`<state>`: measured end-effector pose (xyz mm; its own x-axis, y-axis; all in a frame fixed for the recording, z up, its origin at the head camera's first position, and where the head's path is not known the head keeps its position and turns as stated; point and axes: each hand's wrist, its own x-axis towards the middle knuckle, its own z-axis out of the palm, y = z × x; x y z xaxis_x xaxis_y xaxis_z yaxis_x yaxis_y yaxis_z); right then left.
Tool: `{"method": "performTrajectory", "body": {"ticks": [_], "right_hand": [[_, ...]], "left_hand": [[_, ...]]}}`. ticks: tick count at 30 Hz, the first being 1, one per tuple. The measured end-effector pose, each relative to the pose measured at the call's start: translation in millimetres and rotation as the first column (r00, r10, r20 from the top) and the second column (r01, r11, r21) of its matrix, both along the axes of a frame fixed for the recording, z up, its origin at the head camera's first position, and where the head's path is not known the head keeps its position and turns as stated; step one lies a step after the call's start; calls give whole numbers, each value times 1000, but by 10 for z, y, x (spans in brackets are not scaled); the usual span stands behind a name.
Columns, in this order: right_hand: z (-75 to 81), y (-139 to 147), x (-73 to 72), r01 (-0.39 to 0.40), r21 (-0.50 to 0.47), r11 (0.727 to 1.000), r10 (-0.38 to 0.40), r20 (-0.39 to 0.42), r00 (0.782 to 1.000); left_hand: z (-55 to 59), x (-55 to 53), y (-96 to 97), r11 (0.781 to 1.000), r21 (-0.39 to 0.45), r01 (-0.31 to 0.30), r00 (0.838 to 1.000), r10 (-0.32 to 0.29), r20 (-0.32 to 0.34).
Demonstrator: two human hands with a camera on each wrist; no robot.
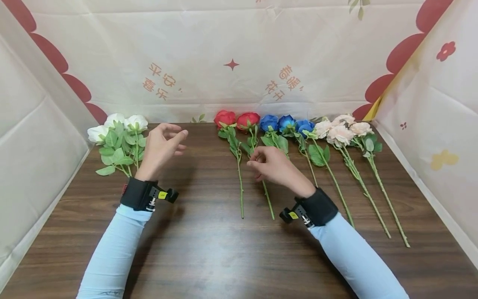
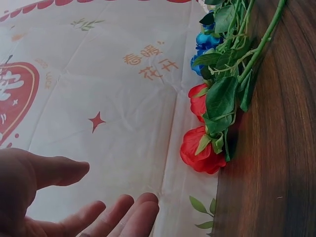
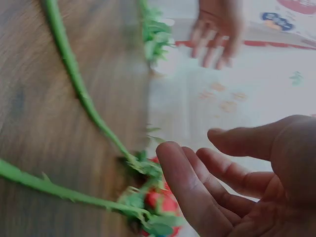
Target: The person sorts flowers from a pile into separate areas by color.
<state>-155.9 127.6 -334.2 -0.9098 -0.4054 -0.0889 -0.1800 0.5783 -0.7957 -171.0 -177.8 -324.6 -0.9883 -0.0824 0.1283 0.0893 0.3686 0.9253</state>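
Observation:
My left hand (image 1: 159,147) hovers beside the white roses (image 1: 136,123), its thumb apart from its loosely bent fingers and nothing held. In the left wrist view, two red roses (image 2: 201,154) lie beyond those fingers. Over the stem of the right-hand red rose (image 1: 248,120) hangs my right hand (image 1: 275,166), fingers relaxed and partly bent. The right wrist view shows a gap between its thumb and fingertips, with a green stem (image 3: 74,74) lying past them. The other red rose (image 1: 225,118) lies just to the left, its stem pointing toward me.
Blue roses (image 1: 286,123) and pale pink flowers (image 1: 340,135) continue the row to the right along the back of the brown table (image 1: 209,253). Their long stems slant toward the front right. A printed cloth (image 1: 231,37) stands as a wall behind and at both sides.

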Motion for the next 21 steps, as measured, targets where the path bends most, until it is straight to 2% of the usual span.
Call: {"method": "performTrajectory", "body": {"ticks": [3,8,12,15,17,19,21], "right_hand": [[70,111,79,14,-1,1000,-14,-37,999],[112,191,153,10,4,1000,-10,-52,999],[133,187,180,-14,5,1000,14,-56,998],[146,181,197,-28,1,1000,28,-62,998],[153,178,208,-39,-3,999,39,-63,997],[157,174,218,-48,-11,999,47,-61,997],[156,162,224,-56,-19,998,55,-56,997]], "left_hand": [[2,7,31,998,-57,5,1000,-5,-13],[-14,22,25,986,-166,12,999,-20,-44],[-40,-9,-93,962,-271,17,999,-27,-34],[-46,-52,-252,936,-352,2,1000,-1,3],[-54,-76,-396,901,-433,-38,999,45,5],[-71,-87,-560,843,-529,-96,994,112,-1],[-108,-66,-736,776,-611,-155,982,191,-5]]}}
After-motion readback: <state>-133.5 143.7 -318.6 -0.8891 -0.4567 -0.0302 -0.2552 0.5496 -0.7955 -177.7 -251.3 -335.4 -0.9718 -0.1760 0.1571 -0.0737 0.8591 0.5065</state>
